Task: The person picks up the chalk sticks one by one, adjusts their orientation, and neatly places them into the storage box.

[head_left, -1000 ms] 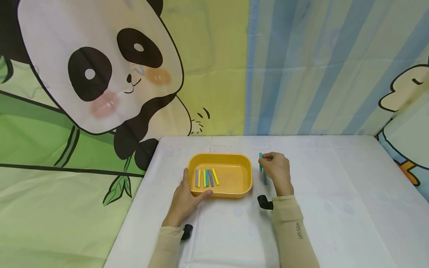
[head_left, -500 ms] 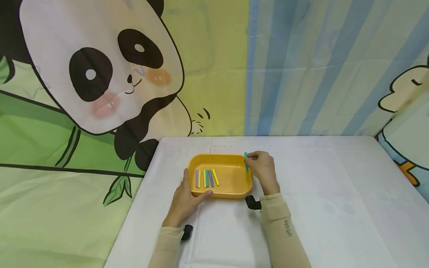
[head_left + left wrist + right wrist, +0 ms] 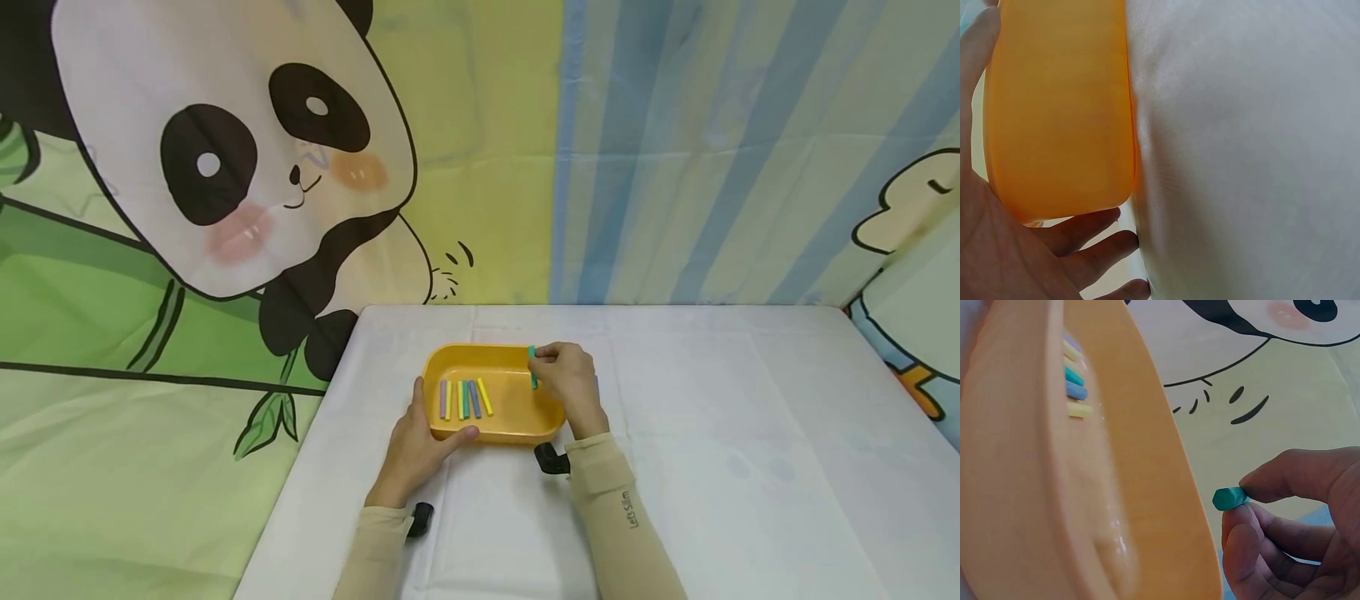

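Note:
A yellow plastic tray [image 3: 517, 429] sits on the white-covered table. My left hand [image 3: 416, 450] holds its near left corner, with the thumb along the front rim and the fingers at the left end; the left wrist view has the tray's outer wall [image 3: 1060, 112] between them. Inside, in the left half, several thin sticks lie side by side: purple [image 3: 442, 400], yellow [image 3: 485, 397], teal and blue. My right hand [image 3: 570, 379] pinches a teal six-sided stick [image 3: 1230, 499] upright between thumb and fingertips, overlapping the tray's right part in the head view.
White cloth covers the table [image 3: 720, 433], which ends at a printed curtain with a panda [image 3: 247, 158] and blue stripes. A black wrist camera [image 3: 551, 458] juts from the right sleeve near the tray's front right corner. Another [image 3: 421, 518] is on the left sleeve.
My right hand has carried the teal stick leftward from beside the tray to over its right end. A blue stick on the table there is now hidden by that hand. The left hand stays put.

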Tool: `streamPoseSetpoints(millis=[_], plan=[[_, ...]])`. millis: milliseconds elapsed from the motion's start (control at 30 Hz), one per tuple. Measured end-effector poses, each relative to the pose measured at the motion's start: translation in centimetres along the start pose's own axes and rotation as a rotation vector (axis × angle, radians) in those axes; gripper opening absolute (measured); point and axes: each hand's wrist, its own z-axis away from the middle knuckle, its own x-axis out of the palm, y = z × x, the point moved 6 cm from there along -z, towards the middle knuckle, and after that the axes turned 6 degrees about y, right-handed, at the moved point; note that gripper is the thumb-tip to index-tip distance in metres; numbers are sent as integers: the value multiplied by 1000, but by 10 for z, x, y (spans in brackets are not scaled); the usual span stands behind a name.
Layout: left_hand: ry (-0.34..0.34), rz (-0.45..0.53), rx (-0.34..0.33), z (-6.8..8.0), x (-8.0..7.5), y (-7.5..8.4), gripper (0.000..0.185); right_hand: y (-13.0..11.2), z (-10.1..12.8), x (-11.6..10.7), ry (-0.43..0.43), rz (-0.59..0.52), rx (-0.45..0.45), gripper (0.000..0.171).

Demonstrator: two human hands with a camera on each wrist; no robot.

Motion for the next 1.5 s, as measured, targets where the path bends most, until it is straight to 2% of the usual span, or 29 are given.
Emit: streamPoseSetpoints(millis=[267,1033,1200,1500], plan=[[-5,-5,-5,0,0,0,138,0,0,14,-7,-10,-12,24],[18,-20,4,0,1,0,137,11,4,65,-43,31,23,15],[14,-22,4,-1,-1,-1,137,13,6,73,-53,24,46,13],[3,-25,-2,-1,1,-1,136,13,6,84,-78,51,30,10]])
